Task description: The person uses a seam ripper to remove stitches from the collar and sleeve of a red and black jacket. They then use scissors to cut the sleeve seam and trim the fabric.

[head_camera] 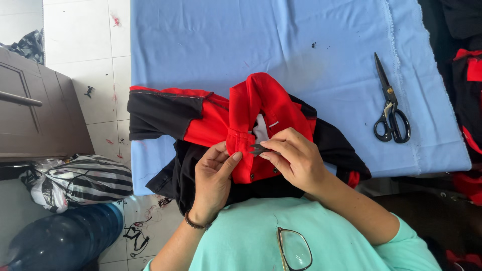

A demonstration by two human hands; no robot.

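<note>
A red and black shirt (201,120) lies bunched on the table covered in light blue cloth (226,40). My left hand (213,175) pinches the red button placket of the shirt near its lower edge. My right hand (293,158) grips a small dark thread snipper (257,148), its tips pointing left onto the red fabric beside my left thumb. A white label shows inside the collar just above the snipper.
Black-handled scissors (389,108) lie on the blue cloth at the right. More red and black garments (469,90) are piled at the right edge. On the tiled floor at left are a striped bag (85,180), a blue water jug (60,238) and a dark cabinet (35,110).
</note>
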